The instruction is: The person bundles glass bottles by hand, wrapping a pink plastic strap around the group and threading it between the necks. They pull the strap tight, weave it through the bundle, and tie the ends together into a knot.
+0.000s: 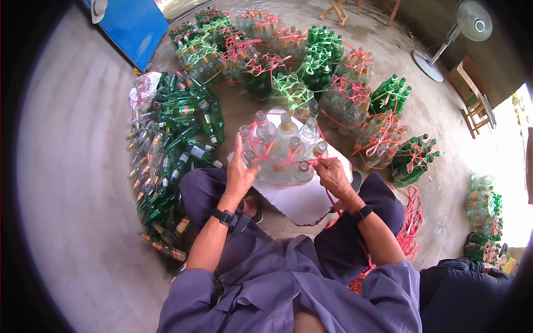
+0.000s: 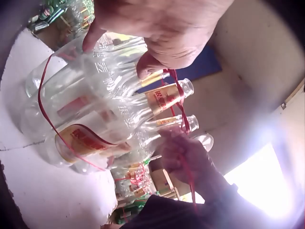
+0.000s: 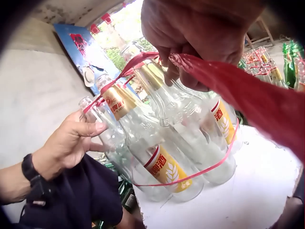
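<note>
A cluster of clear glass bottles (image 1: 288, 142) with gold neck labels stands upright on a white board (image 1: 300, 202). A thin red band (image 3: 209, 168) circles their lower bodies. Red plastic twine (image 3: 228, 90) also runs around the necks. My right hand (image 1: 335, 178) pinches this twine at the near right of the cluster, and a length of it trails down from the fingers. On the left side, my left hand (image 1: 240, 175) rests against the outer bottles with its fingers mostly straight. Its thumb lies along a bottle in the right wrist view.
Loose green and clear bottles (image 1: 186, 119) are heaped on the left. Bundles tied with red and green twine (image 1: 291, 91) stand in an arc behind and to the right. A pile of red twine (image 1: 410, 222) lies by my right knee. A fan (image 1: 473, 23) stands at the back right.
</note>
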A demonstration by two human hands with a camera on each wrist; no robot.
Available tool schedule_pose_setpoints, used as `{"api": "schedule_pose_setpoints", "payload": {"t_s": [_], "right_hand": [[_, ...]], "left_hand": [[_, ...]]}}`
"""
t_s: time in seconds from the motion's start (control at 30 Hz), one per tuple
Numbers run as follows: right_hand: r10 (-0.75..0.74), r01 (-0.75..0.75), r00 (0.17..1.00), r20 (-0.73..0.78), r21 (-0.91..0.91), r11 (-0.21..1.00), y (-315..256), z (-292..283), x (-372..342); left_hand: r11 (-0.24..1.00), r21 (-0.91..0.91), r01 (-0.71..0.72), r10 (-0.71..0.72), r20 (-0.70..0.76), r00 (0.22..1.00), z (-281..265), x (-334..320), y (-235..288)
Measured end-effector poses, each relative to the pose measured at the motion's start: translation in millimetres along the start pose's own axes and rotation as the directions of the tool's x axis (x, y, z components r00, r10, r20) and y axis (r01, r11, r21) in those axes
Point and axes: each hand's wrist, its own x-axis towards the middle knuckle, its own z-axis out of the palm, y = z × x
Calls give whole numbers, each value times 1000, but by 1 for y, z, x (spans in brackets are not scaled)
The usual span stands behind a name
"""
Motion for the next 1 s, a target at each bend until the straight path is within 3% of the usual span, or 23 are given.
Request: {"api": "schedule_pose_setpoints", "payload": {"t_s": [0.1, 0.17, 0.27, 0.33, 0.37, 0.4, 0.47, 0.5, 0.53, 0.6, 0.63, 0.7, 0.77, 0.8, 0.87, 0.9, 1.0], "right_hand": [[-88, 88, 996, -33, 21, 996, 17, 17, -3], [-179, 179, 974, -138, -9, 984, 24, 24, -3], [-144, 144, 971, -188, -13, 989, 28, 27, -2], [-137, 125, 968, -212, -69, 990, 29, 27, -2], [-130, 103, 965, -228, -127, 987, 30, 27, -2], [-127, 101, 965, -230, -121, 987, 31, 26, 0], [-56, -5, 977, -206, -284, 959, 35, 24, 4], [-53, -7, 977, -206, -281, 960, 40, 27, 6], [-69, -4, 967, -244, -287, 958, 44, 30, 10], [-86, -1, 955, -284, -293, 956, 43, 33, 13], [-15, -75, 952, -306, -280, 957, 39, 35, 13], [61, -153, 941, -333, -259, 954, 31, 35, 13], [211, -270, 946, -247, -238, 933, 27, 32, 16], [215, -274, 944, -248, -235, 933, 40, 33, 21], [23, -78, 990, -142, -393, 916, 75, 35, 36], [25, -81, 989, -145, -390, 917, 72, 35, 37], [38, -94, 984, -174, -323, 942, 65, 35, 35]], "left_hand": [[1000, 10, 24, -24, 2, 1000, -6, 6, -9], [999, 39, 31, -31, 6, 999, -7, 4, -8], [990, 135, 45, -42, -23, 999, -8, -4, -2], [951, 269, -152, 201, -167, 965, -16, -13, 26], [858, 432, -277, 383, -183, 905, -19, -14, 62], [857, 435, -278, 384, -178, 906, -20, -14, 79], [784, 372, -497, 538, -7, 843, -19, -14, 99], [787, 317, -529, 531, 88, 843, -14, -12, 108], [787, 317, -530, 531, 89, 843, -7, -8, 110], [864, 57, -500, 462, 301, 834, 8, 2, 112], [863, 56, -501, 464, 303, 833, 13, 7, 113], [779, 211, -591, 455, 457, 764, 22, 18, 114], [753, 264, -603, 405, 537, 740, 29, 27, 118], [722, 319, -614, 346, 601, 720, 31, 30, 120], [761, 238, -603, 369, 605, 705, 40, 35, 106], [794, 154, -588, 394, 606, 691, 44, 38, 103], [775, 196, -601, 374, 625, 685, 47, 41, 101]]}}
